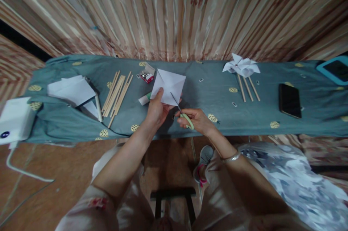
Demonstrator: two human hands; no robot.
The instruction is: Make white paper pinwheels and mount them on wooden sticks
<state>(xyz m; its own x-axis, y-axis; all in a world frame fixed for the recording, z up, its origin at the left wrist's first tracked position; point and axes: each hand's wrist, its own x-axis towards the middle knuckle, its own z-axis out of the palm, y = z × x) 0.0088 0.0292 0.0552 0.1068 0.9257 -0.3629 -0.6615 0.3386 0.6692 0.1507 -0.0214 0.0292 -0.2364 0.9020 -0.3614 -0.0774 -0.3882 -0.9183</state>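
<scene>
At far left a white box [15, 118] sits half cut off by the frame edge, then loose white sheets [72, 90] and a bundle of wooden sticks [117, 93] on the teal cloth [206, 115]. The left hand [157, 110] pinches the lower corner of the creased paper square [169, 85], holding it above the cloth. Just right of it, the right hand [198, 120] is closed around green-handled scissors [182, 112], blades touching the paper's edge; how far they gape is hard to make out. Further right lie a paper pinwheel [241, 67] and a dark phone [289, 100].
</scene>
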